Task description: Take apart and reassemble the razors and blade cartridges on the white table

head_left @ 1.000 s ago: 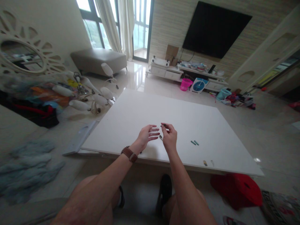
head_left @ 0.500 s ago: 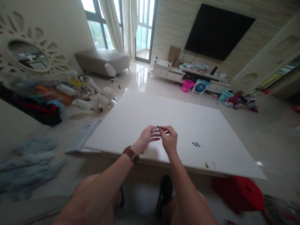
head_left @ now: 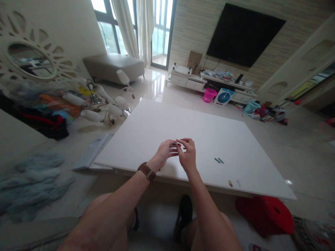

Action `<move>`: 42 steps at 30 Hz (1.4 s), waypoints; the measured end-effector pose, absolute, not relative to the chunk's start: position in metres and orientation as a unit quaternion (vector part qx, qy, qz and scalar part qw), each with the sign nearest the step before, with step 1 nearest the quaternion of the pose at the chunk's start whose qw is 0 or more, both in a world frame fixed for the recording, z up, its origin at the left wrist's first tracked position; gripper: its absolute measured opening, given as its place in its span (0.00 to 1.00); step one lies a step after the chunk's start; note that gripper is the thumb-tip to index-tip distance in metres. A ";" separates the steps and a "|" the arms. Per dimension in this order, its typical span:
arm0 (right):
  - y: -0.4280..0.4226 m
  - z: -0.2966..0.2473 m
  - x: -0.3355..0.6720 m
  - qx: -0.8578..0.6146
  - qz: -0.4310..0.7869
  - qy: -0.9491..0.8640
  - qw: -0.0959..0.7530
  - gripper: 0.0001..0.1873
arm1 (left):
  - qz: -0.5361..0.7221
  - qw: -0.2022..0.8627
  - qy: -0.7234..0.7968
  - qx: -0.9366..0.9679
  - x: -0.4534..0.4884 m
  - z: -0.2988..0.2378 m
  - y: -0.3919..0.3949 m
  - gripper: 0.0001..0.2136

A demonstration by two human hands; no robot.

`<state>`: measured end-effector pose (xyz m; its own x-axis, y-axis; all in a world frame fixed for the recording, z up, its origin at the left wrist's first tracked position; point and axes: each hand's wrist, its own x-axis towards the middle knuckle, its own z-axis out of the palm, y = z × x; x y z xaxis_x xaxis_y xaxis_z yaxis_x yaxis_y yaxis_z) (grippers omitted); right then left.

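Above the near part of a white tabletop [head_left: 199,129], my left hand [head_left: 165,150] and my right hand [head_left: 187,155] meet at the fingertips. Between them is a small dark object [head_left: 176,143], thin and short, partly covered by my fingers. The left thumb and fingers hold one end of it, with the other left fingers stretched below. My right thumb and fingers close on its other end. To the right, two small dark green cylinders [head_left: 219,160], which look like batteries, lie side by side. Nearer the front edge are a small yellow-and-dark piece [head_left: 230,183] and a clear piece [head_left: 238,183].
A red stool-like object [head_left: 269,214] stands under the table's front right edge. On the left, a lamp with several white shades [head_left: 113,111] lies on the floor beside bagged items. A pink basket [head_left: 209,95] and a blue fan [head_left: 224,97] stand by the TV cabinet.
My right fingers have shifted slightly left and lifted over the small dark object, which now lies flatter between both hands. The things on the table have stayed put.
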<state>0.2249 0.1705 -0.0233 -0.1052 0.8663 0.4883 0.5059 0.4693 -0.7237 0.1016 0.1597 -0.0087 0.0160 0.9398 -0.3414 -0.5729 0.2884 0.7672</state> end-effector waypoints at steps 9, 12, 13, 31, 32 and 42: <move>0.172 -0.020 0.227 -0.520 0.218 -0.644 0.517 0.11 | 0.541 0.667 0.452 0.243 0.101 -0.007 0.158 0.04; 0.173 -0.021 0.228 -0.531 0.232 -0.625 0.523 0.09 | 0.540 0.661 0.456 0.254 0.101 -0.006 0.158 0.04; 0.174 -0.021 0.229 -0.533 0.236 -0.621 0.524 0.09 | 0.540 0.657 0.458 0.258 0.101 -0.006 0.158 0.04; 0.177 -0.024 0.225 -0.541 0.276 -0.620 0.498 0.07 | 0.549 0.645 0.464 0.259 0.098 -0.003 0.160 0.04; 0.177 -0.025 0.227 -0.542 0.271 -0.628 0.488 0.07 | 0.548 0.647 0.462 0.261 0.098 -0.002 0.159 0.04; 0.201 -0.085 0.347 -0.709 0.152 -0.659 0.202 0.20 | 0.540 0.644 0.464 0.279 0.104 0.003 0.152 0.04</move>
<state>0.3470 0.2009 -0.0853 0.0865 0.9949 0.0517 0.8721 -0.0506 -0.4868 0.1041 0.1523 0.0032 -0.0149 0.9548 -0.2970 -0.4371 0.2609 0.8607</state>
